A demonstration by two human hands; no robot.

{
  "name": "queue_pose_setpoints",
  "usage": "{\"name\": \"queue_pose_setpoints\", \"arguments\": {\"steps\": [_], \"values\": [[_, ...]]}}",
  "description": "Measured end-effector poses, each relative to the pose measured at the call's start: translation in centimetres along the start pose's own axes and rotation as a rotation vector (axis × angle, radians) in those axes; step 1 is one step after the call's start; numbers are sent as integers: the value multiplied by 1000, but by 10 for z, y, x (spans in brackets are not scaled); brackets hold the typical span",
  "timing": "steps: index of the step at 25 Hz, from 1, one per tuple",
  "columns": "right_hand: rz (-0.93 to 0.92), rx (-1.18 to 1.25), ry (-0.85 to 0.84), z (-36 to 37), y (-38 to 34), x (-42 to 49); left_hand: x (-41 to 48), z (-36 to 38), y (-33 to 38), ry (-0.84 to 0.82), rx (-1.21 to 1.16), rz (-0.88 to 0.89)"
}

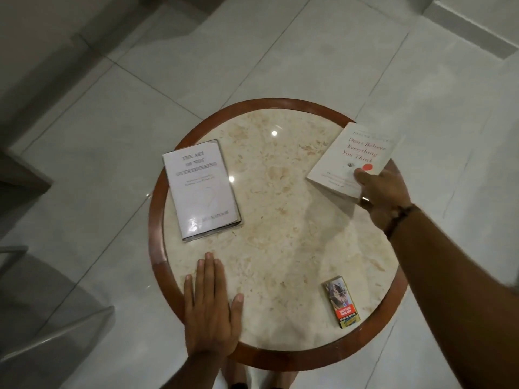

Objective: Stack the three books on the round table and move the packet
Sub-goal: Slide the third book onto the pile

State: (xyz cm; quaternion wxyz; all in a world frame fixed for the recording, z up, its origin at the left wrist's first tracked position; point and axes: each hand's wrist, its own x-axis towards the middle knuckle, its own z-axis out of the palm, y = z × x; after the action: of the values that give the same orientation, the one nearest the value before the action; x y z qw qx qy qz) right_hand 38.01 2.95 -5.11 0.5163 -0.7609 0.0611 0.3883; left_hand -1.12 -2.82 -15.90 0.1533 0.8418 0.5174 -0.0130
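A round marble table with a brown wooden rim fills the middle of the view. A white book titled "The Art of Not Overthinking" lies flat on its left side. At the table's far right edge, a white book with red lettering is held by my right hand, thumb on the cover, fingers under its near edge. A small colourful packet lies near the front right rim. My left hand rests flat on the table at the front left, fingers spread, holding nothing. Only two books are visible.
Pale glossy floor tiles surround the table. Dark furniture stands at the left, and a grey chair part sits at the lower left. My feet show below the table's near rim.
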Motion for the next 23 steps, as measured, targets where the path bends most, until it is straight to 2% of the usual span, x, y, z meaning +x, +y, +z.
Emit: {"name": "queue_pose_setpoints", "arguments": {"steps": [3, 7, 12, 17, 23], "values": [[-23, -38, -179, 32, -2, -31, -1, -1, -1, -1, -11, -11], [-96, -222, -478, 109, 13, -76, 0, -1, 0, 4, -50, -19], [-58, -406, -618, 185, 36, -100, 0, 1, 0, 54, -59, -38], [-113, -599, -524, 201, 57, -89, -3, 18, -4, 117, -94, -18], [-367, -991, -281, 205, 69, -86, -3, 33, -3, 168, -122, -43]]}}
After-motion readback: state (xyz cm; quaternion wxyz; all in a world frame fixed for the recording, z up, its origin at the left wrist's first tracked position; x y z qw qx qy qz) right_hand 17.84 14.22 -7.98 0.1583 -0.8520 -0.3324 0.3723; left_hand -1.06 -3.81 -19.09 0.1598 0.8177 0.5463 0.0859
